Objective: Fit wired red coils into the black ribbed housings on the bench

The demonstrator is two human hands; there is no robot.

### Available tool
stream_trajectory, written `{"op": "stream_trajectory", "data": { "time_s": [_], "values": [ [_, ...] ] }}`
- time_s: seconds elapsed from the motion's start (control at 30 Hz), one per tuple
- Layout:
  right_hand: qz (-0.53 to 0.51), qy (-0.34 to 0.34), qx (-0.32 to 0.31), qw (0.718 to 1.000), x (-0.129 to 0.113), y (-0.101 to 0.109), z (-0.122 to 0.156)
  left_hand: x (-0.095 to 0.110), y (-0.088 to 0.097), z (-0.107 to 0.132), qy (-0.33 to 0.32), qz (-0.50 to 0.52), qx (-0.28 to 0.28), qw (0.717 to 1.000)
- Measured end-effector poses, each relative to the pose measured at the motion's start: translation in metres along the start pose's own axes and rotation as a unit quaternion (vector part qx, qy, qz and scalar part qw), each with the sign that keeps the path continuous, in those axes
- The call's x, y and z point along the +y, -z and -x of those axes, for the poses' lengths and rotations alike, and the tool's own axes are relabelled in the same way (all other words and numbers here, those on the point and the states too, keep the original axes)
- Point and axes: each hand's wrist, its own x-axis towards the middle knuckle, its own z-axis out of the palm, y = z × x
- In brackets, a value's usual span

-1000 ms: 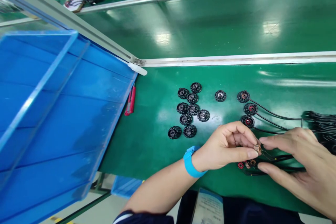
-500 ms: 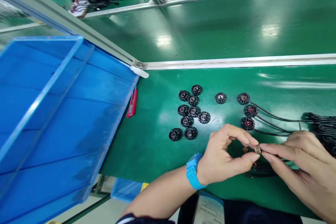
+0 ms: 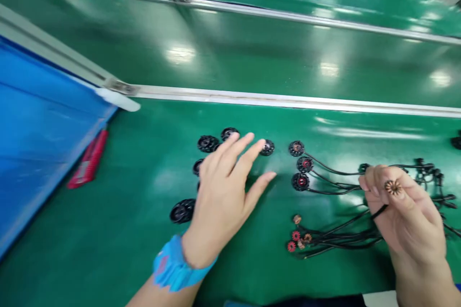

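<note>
My left hand (image 3: pixel 225 182), with a blue band on its wrist, hovers palm down over the black round housings (image 3: pixel 183 211). Its fingers are spread and hold nothing, and it hides part of that group. Just past its index fingertip lies a single housing (image 3: pixel 267 147). My right hand (image 3: pixel 410 216) pinches a small copper-wound stator (image 3: pixel 393 187), its toothed face toward me. A black cable runs below the stator at the palm. Between the hands, three housings with wound cores and cables (image 3: pixel 300 181) lie in a column.
Nearer me lie several loose red and copper stators (image 3: pixel 296 236) on black cables. More cables with connectors (image 3: pixel 428 168) spread out at the right. A red utility knife (image 3: pixel 88 160) rests beside the blue bin (image 3: pixel 43 144). A metal rail (image 3: pixel 223 98) borders the green table's back.
My left hand has let go of the stator and moved left over the housings, opening out. My right hand now holds the stator alone, turned face up. The view has shifted right.
</note>
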Motion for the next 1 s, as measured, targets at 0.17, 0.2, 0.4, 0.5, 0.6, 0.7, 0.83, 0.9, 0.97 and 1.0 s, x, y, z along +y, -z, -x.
{"op": "stream_trajectory", "data": {
  "time_s": [0.17,0.2,0.4,0.5,0.6,0.7,0.83,0.9,0.97,1.0],
  "values": [
    [-0.027,-0.02,0.023,0.999,-0.006,0.004,-0.02,-0.01,-0.016,0.003,-0.056,-0.095,-0.053,0.992],
    [-0.029,-0.021,0.027,0.999,-0.006,0.005,-0.022,-0.01,-0.017,0.004,-0.068,-0.093,-0.057,0.992],
    [-0.011,-0.018,0.035,0.999,-0.012,0.001,-0.013,-0.003,-0.002,0.004,-0.104,-0.015,-0.085,0.991],
    [0.094,0.028,0.041,0.994,-0.017,-0.012,0.006,0.008,0.005,0.002,-0.107,0.067,-0.167,0.978],
    [0.428,0.206,-0.071,0.877,-0.015,-0.025,0.018,0.015,0.004,0.001,-0.094,0.124,-0.241,0.958],
    [0.587,0.349,-0.163,0.712,-0.003,-0.032,0.018,0.018,-0.001,0.004,-0.075,0.148,-0.252,0.953],
    [0.616,0.383,-0.207,0.656,0.011,-0.036,0.012,0.022,-0.007,0.007,-0.083,0.178,-0.258,0.946],
    [0.622,0.384,-0.231,0.642,0.013,-0.035,0.012,0.023,-0.01,0.007,-0.089,0.208,-0.274,0.935],
    [0.637,0.383,-0.248,0.621,0.012,-0.035,0.012,0.024,-0.012,0.006,-0.09,0.242,-0.287,0.923],
    [0.646,0.385,-0.255,0.608,0.011,-0.035,0.013,0.024,-0.013,0.006,-0.088,0.255,-0.29,0.918]
  ]
}}
